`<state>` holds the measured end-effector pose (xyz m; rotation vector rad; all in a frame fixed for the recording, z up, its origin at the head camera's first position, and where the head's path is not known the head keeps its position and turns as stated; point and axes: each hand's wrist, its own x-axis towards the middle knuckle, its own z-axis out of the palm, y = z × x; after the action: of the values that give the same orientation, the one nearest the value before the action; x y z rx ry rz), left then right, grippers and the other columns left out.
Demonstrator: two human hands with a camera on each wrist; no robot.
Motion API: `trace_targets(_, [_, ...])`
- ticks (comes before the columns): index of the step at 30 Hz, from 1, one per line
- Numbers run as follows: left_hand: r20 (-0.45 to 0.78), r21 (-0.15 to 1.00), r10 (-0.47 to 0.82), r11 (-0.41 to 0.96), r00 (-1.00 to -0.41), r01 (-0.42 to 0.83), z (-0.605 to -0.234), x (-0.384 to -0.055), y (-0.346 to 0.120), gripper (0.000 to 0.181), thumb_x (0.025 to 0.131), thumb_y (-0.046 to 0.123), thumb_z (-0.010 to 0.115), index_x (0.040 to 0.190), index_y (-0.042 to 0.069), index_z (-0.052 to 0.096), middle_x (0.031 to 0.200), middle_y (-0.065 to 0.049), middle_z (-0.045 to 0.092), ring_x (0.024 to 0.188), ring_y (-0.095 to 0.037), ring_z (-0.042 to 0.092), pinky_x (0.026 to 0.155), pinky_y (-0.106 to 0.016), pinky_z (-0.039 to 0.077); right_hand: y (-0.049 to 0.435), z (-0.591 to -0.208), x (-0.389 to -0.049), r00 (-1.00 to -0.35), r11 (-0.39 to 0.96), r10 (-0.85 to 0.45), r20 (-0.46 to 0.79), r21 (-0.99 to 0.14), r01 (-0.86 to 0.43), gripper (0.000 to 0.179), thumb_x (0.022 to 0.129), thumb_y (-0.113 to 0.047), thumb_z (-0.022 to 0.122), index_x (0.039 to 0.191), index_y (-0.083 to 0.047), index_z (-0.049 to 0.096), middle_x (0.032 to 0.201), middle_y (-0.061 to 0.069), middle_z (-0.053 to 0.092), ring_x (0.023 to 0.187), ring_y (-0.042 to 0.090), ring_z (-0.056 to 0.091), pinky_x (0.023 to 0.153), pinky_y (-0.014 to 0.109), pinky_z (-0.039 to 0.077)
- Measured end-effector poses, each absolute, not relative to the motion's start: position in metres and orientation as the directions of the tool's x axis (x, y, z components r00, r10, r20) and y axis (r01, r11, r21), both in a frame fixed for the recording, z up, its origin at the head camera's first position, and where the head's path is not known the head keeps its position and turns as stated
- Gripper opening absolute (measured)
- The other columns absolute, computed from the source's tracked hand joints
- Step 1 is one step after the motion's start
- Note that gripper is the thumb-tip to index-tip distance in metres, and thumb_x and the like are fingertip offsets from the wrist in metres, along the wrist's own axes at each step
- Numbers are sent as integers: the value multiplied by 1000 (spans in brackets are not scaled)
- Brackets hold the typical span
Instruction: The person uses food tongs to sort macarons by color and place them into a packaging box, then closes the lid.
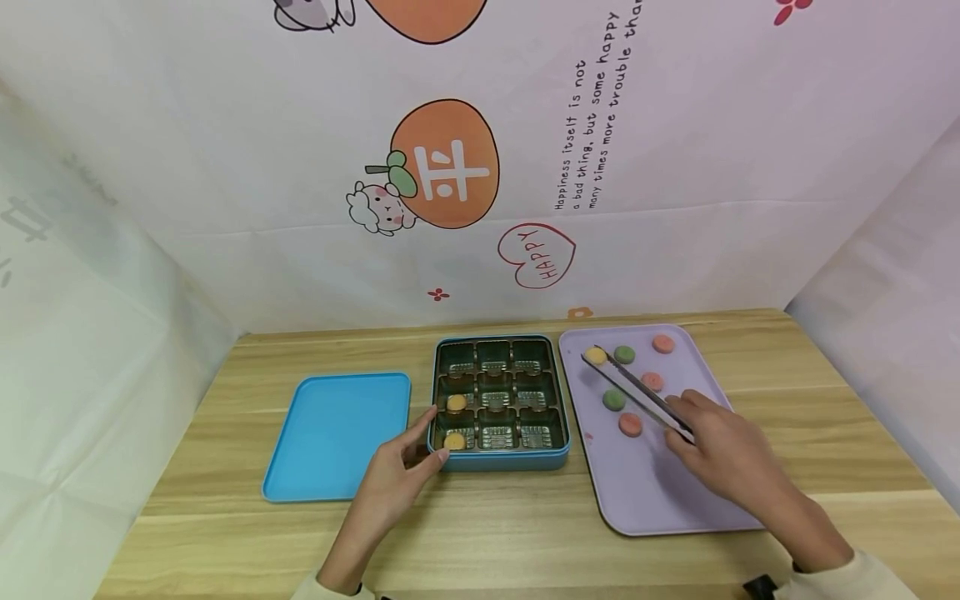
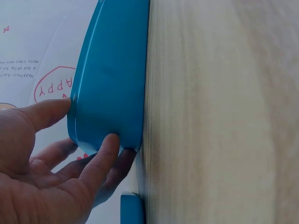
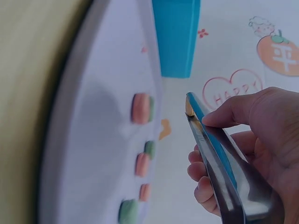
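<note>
A blue tin box (image 1: 498, 460) with a dark divided insert stands mid-table. Two yellow macarons lie in it: one (image 1: 456, 403) in the left middle compartment, another (image 1: 454, 442) in the left front one. My left hand (image 1: 395, 477) holds the box by its front left corner, thumb at the rim and fingers around the side (image 2: 110, 84). With my right hand (image 1: 723, 454) I grip metal tongs (image 1: 645, 389) above the purple tray (image 1: 660, 500). A yellow macaron (image 1: 595, 356) is between the tong tips, raised off the tray in the right wrist view.
Pink macarons, such as one (image 1: 630, 425), and green macarons, such as one (image 1: 614, 401), are scattered on the tray. A flat blue lid (image 1: 337, 437) lies left of the box. Behind the wooden table (image 1: 510, 533) hangs a printed white cloth (image 1: 300, 167).
</note>
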<state>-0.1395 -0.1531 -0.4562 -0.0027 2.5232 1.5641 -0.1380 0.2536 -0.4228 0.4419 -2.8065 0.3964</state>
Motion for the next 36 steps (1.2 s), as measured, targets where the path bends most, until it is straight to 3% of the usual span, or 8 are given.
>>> trace_targets(3, [-150, 890, 89, 446, -985, -95, -456, -140, -153, 67, 99, 19, 74, 160, 23, 46, 86, -9, 53, 62, -14, 39, 50, -26, 35, 245, -416, -138, -906, 908, -270, 326, -225, -352, 19, 85, -8, 74, 104, -7, 74, 77, -5, 48, 64, 5, 36, 53, 25, 30])
trace_targets(9, [-146, 890, 84, 446, -986, -94, -457, -140, -153, 66, 99, 18, 74, 159, 22, 47, 114, -22, 65, 65, -16, 44, 50, -27, 36, 226, -405, -140, -899, 899, -295, 323, -226, -376, 22, 90, -16, 81, 107, -5, 73, 100, 9, 70, 73, 15, 57, 59, 35, 44])
trace_targets(14, [-142, 895, 88, 437, -986, -90, -457, -141, -153, 66, 99, 18, 74, 159, 21, 48, 144, -26, 59, 68, -18, 47, 50, -28, 37, 208, -398, -145, -903, 893, -306, 301, -237, -382, 17, 92, -16, 77, 104, -6, 71, 96, 6, 65, 73, 14, 56, 55, 34, 42])
trace_targets(16, [-136, 895, 89, 437, -987, -84, -457, -141, -153, 66, 99, 18, 74, 159, 21, 48, 157, -25, 49, 71, -19, 50, 50, -28, 37, 201, -396, -148, -900, 888, -315, 300, -243, -391, 18, 90, -11, 73, 107, -4, 72, 88, 1, 55, 68, 10, 45, 52, 31, 37])
trace_targets(21, [-140, 894, 86, 440, -986, -88, -457, -140, -153, 66, 99, 18, 74, 159, 22, 48, 156, -24, 51, 70, -18, 49, 50, -28, 37, 183, -392, -154, -894, 872, -339, 292, -258, -415, 27, 88, -8, 68, 113, -1, 73, 89, 1, 60, 64, 7, 44, 49, 29, 36])
trace_targets(25, [-150, 893, 83, 440, -985, -98, -457, -141, -153, 66, 99, 18, 74, 159, 23, 48, 130, -22, 65, 62, -15, 42, 49, -27, 36, 169, -391, -158, -886, 856, -360, 292, -275, -438, 29, 89, -8, 69, 116, 0, 74, 95, 3, 65, 65, 7, 45, 50, 27, 36])
trace_targets(28, [-156, 891, 85, 443, -984, -102, -457, -140, -152, 66, 99, 19, 74, 159, 24, 48, 106, -18, 63, 60, -14, 41, 49, -26, 36, 158, -393, -161, -884, 850, -376, 279, -277, -449, 31, 90, -7, 69, 119, 1, 74, 100, 4, 66, 63, 8, 44, 51, 26, 35])
trace_targets(36, [-153, 890, 83, 445, -985, -101, -457, -140, -153, 67, 99, 18, 74, 160, 24, 47, 116, -22, 65, 58, -13, 40, 48, -26, 36, 132, -394, -168, -887, 849, -404, 222, -271, -454, 28, 91, -7, 68, 117, 3, 74, 106, 10, 68, 63, 14, 51, 49, 28, 38])
